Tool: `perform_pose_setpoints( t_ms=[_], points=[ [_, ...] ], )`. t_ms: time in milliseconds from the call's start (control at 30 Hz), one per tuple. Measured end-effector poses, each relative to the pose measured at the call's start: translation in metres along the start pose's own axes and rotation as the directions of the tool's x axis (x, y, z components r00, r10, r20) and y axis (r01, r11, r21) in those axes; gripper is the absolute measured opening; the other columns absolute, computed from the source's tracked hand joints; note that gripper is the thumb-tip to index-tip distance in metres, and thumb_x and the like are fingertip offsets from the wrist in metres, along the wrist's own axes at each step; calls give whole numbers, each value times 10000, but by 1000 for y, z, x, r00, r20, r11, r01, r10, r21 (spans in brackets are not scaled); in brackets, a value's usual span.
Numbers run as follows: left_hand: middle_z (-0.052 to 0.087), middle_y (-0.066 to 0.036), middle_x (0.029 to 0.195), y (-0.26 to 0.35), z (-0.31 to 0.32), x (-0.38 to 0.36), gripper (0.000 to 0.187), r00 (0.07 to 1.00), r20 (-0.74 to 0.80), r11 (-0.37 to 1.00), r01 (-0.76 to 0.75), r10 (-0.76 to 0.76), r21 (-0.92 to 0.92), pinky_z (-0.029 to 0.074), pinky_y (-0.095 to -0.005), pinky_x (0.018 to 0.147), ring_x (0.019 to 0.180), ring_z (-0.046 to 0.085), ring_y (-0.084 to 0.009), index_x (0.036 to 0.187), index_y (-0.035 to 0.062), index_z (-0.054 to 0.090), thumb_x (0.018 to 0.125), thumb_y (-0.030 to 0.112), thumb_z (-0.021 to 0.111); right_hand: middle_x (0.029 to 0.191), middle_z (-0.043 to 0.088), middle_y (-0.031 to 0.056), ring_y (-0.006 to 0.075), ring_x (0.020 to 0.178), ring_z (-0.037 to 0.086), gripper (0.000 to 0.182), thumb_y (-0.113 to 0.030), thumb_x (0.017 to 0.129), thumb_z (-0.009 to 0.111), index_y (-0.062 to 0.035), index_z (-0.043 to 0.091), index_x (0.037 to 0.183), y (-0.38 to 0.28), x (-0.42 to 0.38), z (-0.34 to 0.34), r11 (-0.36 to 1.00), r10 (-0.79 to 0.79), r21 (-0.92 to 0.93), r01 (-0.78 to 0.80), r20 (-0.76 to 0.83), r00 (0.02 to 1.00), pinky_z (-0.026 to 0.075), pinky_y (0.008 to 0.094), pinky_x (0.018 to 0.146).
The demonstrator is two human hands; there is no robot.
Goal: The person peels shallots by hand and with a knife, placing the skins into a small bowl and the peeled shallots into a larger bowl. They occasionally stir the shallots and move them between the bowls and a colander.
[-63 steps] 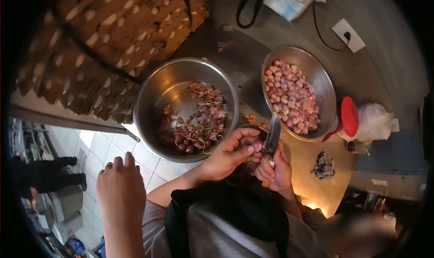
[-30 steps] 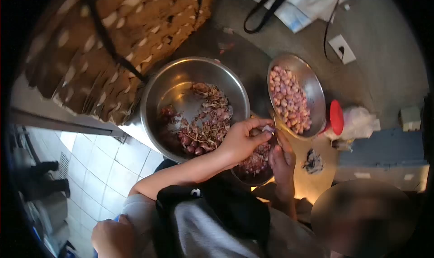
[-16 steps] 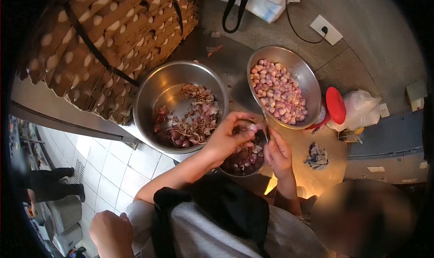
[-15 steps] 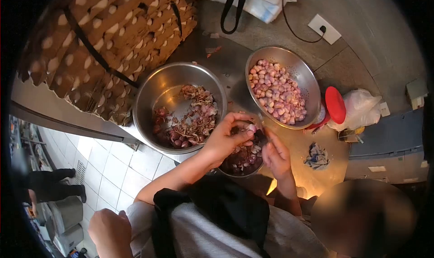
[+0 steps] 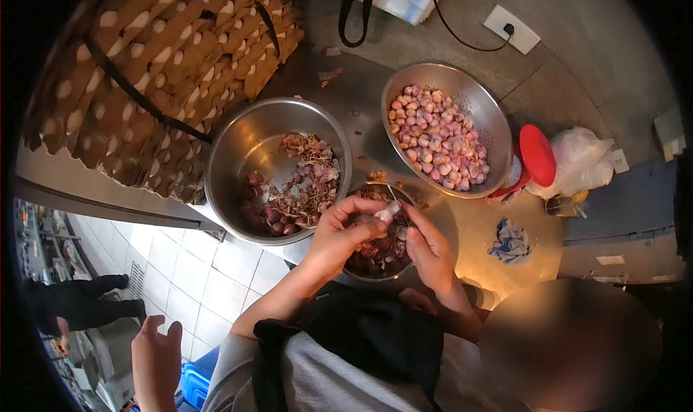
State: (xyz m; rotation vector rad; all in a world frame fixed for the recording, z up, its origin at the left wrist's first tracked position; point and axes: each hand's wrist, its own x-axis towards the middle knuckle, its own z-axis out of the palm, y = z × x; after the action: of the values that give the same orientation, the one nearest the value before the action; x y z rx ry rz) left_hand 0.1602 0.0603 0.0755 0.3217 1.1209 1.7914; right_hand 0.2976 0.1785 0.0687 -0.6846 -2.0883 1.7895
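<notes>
In the head view, my left hand (image 5: pixel 350 228) pinches a pale shallot (image 5: pixel 390 211) between thumb and fingers. My right hand (image 5: pixel 427 247) is closed beside it around a small knife, whose thin blade (image 5: pixel 391 191) points up past the shallot; my fingers hide the handle. Both hands are over a metal bowl (image 5: pixel 372 276) holding reddish skins and shallots. Left of my hands stands a larger steel pot (image 5: pixel 234 134) with dry skins and unpeeled shallots (image 5: pixel 278 224). A tilted steel colander (image 5: pixel 498 116) beyond my right hand holds many peeled shallots (image 5: pixel 440 138).
Stacked brown egg trays (image 5: pixel 166 66) stand at left. A red lid (image 5: pixel 538 156), plastic bag (image 5: pixel 577 159) and crumpled cloth (image 5: pixel 511 242) lie at right. Another hand (image 5: pixel 157 361) shows at lower left, a blurred head (image 5: pixel 570 347) at lower right, and a dark-clothed person (image 5: pixel 86 304) far left.
The view has shifted slightly. My hands have moved a little down and apart, showing more of the shallot and bowl. The other hand at lower left has opened its fingers.
</notes>
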Motion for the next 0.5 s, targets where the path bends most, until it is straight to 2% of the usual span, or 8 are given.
perform_pose_setpoints(
  t_ms=[67,167,200,267,333,367,500],
  points=[
    [591,-75,964,0,0,1,292,998,54,995,27,-22,-97,490,-261,742,846,578,-133,1053,12,529,768,-7,592,1109,559,115,188,1017,523,365,-135,896,440,3,420,1233,-3,0,-5,978,147,142,-151,41,988,380,264,868],
    [589,-67,971,5,4,1,271,996,-9,969,85,-89,-233,483,-262,747,878,570,-133,1043,19,527,779,10,590,1161,523,116,189,1069,489,375,-140,901,429,-5,403,1250,-10,-4,-5,964,175,193,-184,63,983,353,265,900],
    [587,-66,973,6,5,1,264,995,-11,970,90,-95,-225,480,-263,752,886,566,-133,1038,22,526,782,12,589,1166,520,119,191,1073,488,373,-139,899,432,-4,407,1246,-8,-6,-3,987,76,136,-81,36,996,354,268,901],
    [583,-63,978,7,6,5,248,995,-5,973,93,-96,-213,474,-264,760,902,560,-132,1028,27,525,788,17,587,1199,493,134,191,1112,459,366,-124,892,442,4,417,1235,-2,2,0,971,-237,-7,237,-6,971,331,275,927],
    [582,-61,970,-9,3,7,252,999,-7,990,38,-39,-139,476,-248,752,871,564,-117,1022,26,529,782,23,604,1210,484,139,189,1129,444,365,-117,888,449,9,420,1230,-8,-10,1,993,-78,84,77,12,997,314,277,943],
    [582,-60,966,-10,5,12,254,1000,-1,995,-17,16,-96,477,-240,748,855,566,-110,1019,26,531,778,27,612,1212,483,141,188,1134,440,366,-123,888,451,10,422,1227,-10,-7,0,992,-97,82,97,1,995,309,277,947],
    [576,-70,985,3,10,6,283,997,60,989,-48,57,-143,479,-258,782,891,562,-127,1053,18,517,785,29,607,1217,479,144,189,1143,431,365,-143,887,456,12,434,1216,-7,5,-8,971,-224,67,230,-79,971,303,278,953]
  ],
)
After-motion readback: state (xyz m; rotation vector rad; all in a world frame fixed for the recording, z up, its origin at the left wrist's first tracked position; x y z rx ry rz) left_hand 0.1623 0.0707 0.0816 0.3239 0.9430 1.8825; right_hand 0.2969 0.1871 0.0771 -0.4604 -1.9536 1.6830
